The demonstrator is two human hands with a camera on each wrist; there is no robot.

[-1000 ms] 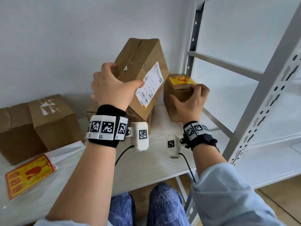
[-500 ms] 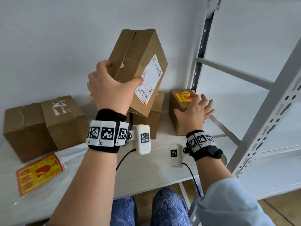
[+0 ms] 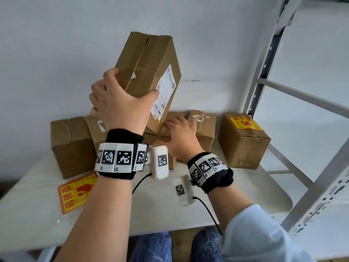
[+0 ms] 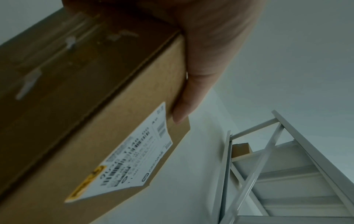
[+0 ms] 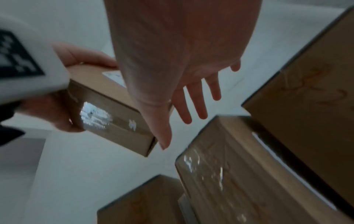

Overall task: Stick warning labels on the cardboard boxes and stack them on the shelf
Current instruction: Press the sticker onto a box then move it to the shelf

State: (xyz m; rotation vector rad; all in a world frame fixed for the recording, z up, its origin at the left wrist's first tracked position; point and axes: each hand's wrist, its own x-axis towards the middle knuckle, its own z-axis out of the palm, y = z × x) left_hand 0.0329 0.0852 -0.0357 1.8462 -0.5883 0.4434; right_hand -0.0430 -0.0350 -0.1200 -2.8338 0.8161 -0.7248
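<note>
one box (image 3: 149, 72) is up in the air, centre frame, left hand (image 3: 120, 104) gripping its lower end, tilted. right hand (image 3: 179, 135) reaches open-fingered, holding nothing, toward the boxes on the counter (image 3: 37, 205). a one-handed grip could let it slip or twist.

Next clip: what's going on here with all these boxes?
A person is sorting cardboard boxes on a white table. Their left hand grips a box with a white shipping label, lifted and tilted above the rest. The right hand, fingers spread, reaches toward a taped box behind. One box near the metal shelf already carries a yellow-and-red warning label; the label sheet lies at left.
</note>
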